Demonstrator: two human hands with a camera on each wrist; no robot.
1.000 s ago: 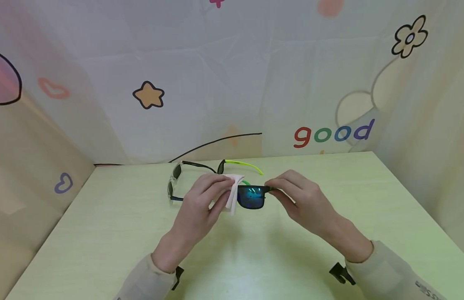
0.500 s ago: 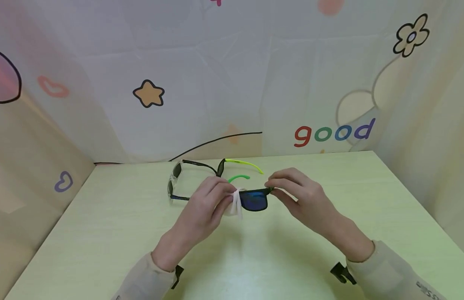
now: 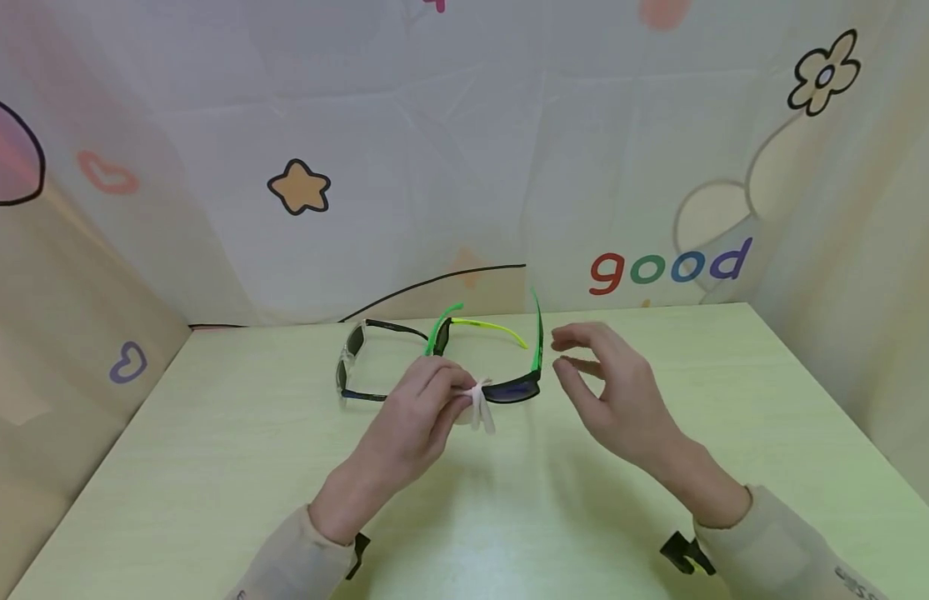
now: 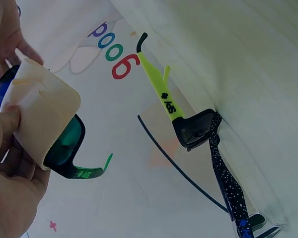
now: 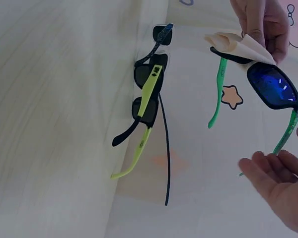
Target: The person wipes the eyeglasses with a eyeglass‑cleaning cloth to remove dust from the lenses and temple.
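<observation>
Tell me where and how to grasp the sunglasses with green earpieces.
Probably by the right hinge of the sunglasses, from the right: that corner is bare, its green earpiece pointing away, while the left grip holds the cloth toward the other side.

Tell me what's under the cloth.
Green-armed sunglasses: in the left wrist view, lens portions show on both sides of the cloth; the stretch directly beneath it is covered.

Pale beige sleeves (image 3: 782, 546), dark lettering (image 3: 860, 582), black fittings (image 3: 686, 553) at both cuffs

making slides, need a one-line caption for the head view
Left hand grips green-armed sunglasses through a pale cloth; right hand hovers beside them.
</observation>
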